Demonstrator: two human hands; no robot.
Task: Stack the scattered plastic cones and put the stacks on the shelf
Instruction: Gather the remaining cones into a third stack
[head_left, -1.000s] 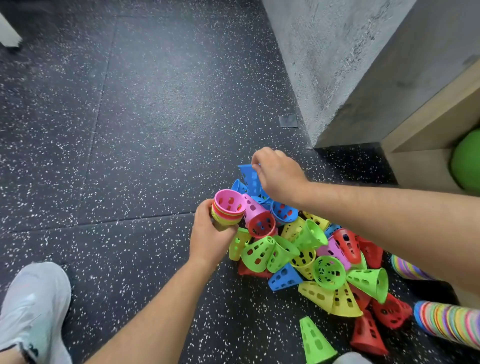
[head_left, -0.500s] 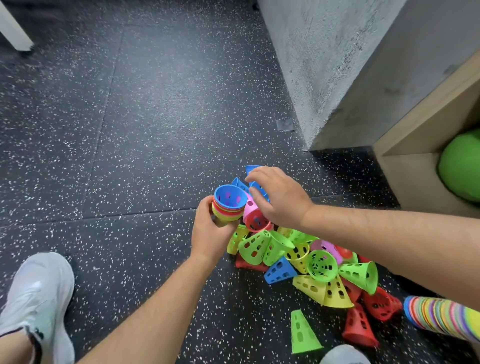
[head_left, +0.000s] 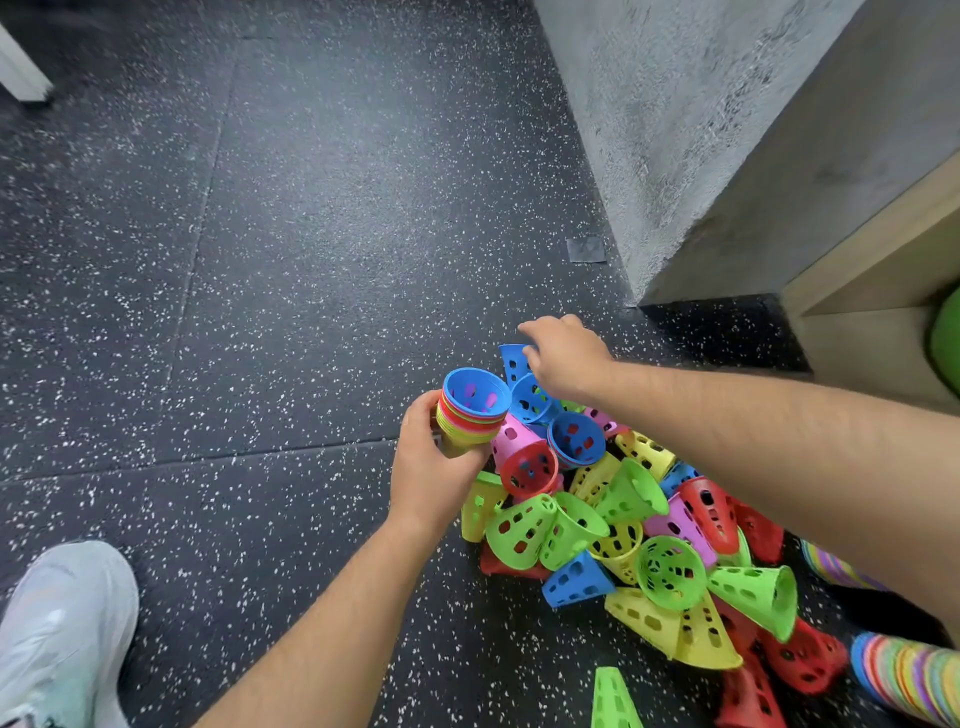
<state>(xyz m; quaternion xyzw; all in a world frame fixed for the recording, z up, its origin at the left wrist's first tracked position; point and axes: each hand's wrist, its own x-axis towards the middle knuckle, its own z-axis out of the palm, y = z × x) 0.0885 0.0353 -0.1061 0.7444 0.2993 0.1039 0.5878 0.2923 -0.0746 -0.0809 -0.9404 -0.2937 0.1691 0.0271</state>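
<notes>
left hand (head_left: 431, 467) grips cone stack (head_left: 467, 431), blue on top | right hand (head_left: 566, 358) over far edge of cone pile (head_left: 623, 519), fingers (head_left: 524, 326) at a lying blue cone (head_left: 509, 357), grasp unclear | pile on speckled floor (head_left: 260, 260) | two long stacks (head_left: 914, 675) lying at right edge | white shoe (head_left: 57, 634) lower left | grey wall (head_left: 675, 130) beyond

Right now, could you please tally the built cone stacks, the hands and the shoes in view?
Held cone stack, in the left hand: 1
Floor cone stacks, nearer and farther: 2
Hands, counting the right hand: 2
Shoe: 1
Total: 6
</notes>
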